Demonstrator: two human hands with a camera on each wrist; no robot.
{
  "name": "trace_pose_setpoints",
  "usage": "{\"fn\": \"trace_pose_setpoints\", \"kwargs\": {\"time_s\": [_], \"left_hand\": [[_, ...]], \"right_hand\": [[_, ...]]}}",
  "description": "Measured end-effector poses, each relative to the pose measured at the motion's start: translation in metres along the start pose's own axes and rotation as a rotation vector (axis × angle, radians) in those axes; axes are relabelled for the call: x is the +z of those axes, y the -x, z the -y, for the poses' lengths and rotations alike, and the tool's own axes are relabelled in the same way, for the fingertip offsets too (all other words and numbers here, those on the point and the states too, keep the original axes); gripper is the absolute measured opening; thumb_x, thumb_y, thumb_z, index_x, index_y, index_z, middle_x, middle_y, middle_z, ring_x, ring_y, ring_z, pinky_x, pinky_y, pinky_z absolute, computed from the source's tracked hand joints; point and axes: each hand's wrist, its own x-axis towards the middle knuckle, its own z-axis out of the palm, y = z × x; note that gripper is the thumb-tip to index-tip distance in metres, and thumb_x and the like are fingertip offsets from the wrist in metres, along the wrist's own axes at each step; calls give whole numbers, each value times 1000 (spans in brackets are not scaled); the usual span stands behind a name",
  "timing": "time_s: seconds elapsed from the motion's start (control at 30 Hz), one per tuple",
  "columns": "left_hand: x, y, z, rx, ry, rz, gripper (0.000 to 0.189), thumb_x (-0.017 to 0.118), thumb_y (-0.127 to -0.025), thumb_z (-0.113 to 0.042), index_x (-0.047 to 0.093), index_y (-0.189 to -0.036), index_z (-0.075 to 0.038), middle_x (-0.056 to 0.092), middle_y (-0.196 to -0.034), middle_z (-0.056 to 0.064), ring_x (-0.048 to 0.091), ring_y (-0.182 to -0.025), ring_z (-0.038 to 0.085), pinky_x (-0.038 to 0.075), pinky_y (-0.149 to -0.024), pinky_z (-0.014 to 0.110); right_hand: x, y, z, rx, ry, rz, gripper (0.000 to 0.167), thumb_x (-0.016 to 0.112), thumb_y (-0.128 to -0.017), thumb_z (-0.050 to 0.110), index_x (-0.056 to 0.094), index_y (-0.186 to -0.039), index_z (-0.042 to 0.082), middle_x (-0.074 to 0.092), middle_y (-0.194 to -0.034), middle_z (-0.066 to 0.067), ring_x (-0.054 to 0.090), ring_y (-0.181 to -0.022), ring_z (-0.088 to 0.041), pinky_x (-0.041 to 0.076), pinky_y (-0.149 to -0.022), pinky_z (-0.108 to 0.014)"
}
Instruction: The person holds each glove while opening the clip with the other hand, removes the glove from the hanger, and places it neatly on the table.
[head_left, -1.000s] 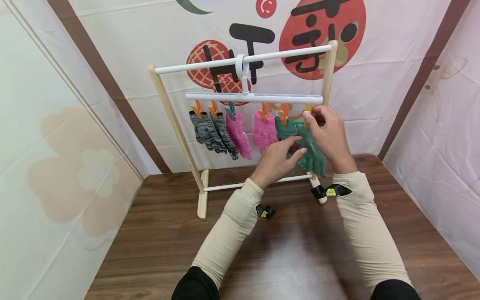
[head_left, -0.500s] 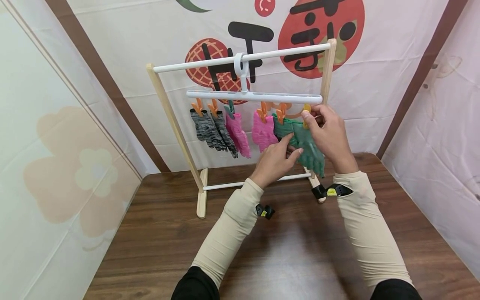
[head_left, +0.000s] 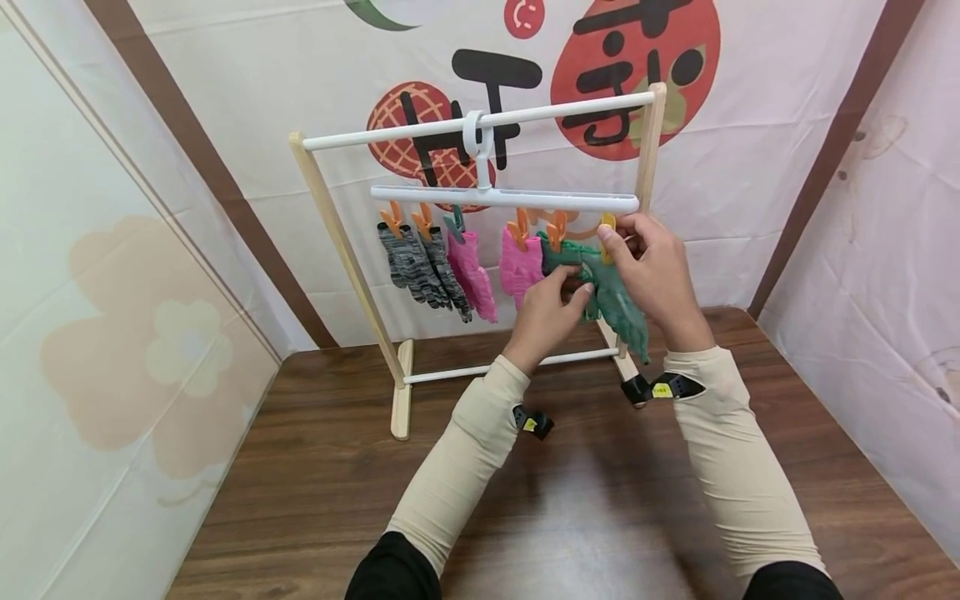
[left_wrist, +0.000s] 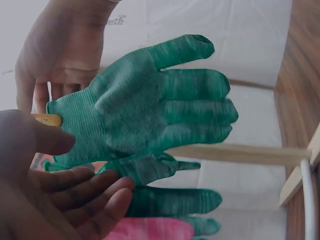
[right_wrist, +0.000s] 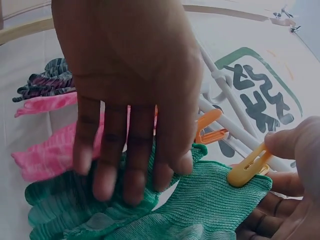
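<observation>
My right hand [head_left: 660, 271] pinches a yellow clothespin [right_wrist: 244, 169] between thumb and fingers, just under the right end of the white hanger [head_left: 525, 198]. The clothespin bites the cuff of a green knit glove [left_wrist: 132, 107], whose fingers hang down. Beside that cuff is my left hand [head_left: 546, 315], palm turned to the glove, with thumb and fingers apart around the cuff's near edge. A second green glove [right_wrist: 50, 202] hangs to the left, partly behind my left fingers, on an orange clothespin [head_left: 557, 232].
Further left along the hanger, two pink gloves [head_left: 521, 262] and grey-black gloves [head_left: 414, 268] hang from orange and dark green clothespins. A wooden rack with a white top rail [head_left: 555, 110] carries the hanger and stands on the brown table [head_left: 337, 475], near a printed cloth backdrop [head_left: 255, 275].
My left fingers have drawn back a little leftward and bent closer to the thumb. The right-hand green glove has turned and tilts more. My right hand stays at the yellow clothespin.
</observation>
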Motion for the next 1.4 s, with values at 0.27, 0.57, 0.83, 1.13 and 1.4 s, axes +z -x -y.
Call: {"fn": "trace_pose_setpoints", "kwargs": {"time_s": [0.27, 0.57, 0.83, 1.13, 1.4], "left_hand": [[2, -3, -2, -49, 164, -64, 29, 62, -103, -23, 70, -127, -8, 72, -110, 6, 66, -97, 16, 53, -81, 29], [4, -10, -3, -227, 568, -63, 21, 68, -98, -13, 70, -114, 1, 68, -104, 7, 64, -89, 16, 58, -78, 38], [3, -9, -4, -231, 472, -167, 18, 76, -93, -18, 72, -98, 0, 66, -89, 3, 58, -81, 12, 51, -76, 31], [2, -5, -10, -192, 526, -205, 16, 74, -94, -14, 70, -98, 1, 66, -81, 3, 59, -74, 9, 48, -67, 23], [0, -4, -11, -158, 451, -220, 18, 74, -95, -17, 73, -99, 0, 65, -79, 2, 57, -70, 7, 47, -64, 22]], "right_hand": [[1, 3, 5, 9, -31, -14, 34, 62, -103, 32, 70, -111, 0, 62, -95, -10, 55, -75, -16, 41, -66, -24], [3, 4, 8, 10, -47, -34, 35, 63, -102, 34, 71, -112, 1, 62, -96, -10, 56, -76, -15, 42, -67, -23], [5, 4, 6, 8, -29, -41, 34, 63, -102, 33, 70, -112, 1, 62, -95, -8, 57, -76, -16, 43, -68, -24], [4, 3, 6, 7, -26, -48, 35, 63, -102, 35, 70, -113, 2, 63, -96, -8, 58, -82, -15, 44, -74, -23], [5, 2, 4, 34, -40, -50, 38, 62, -102, 37, 71, -116, 2, 69, -101, -10, 62, -88, -15, 47, -78, -21]]}}
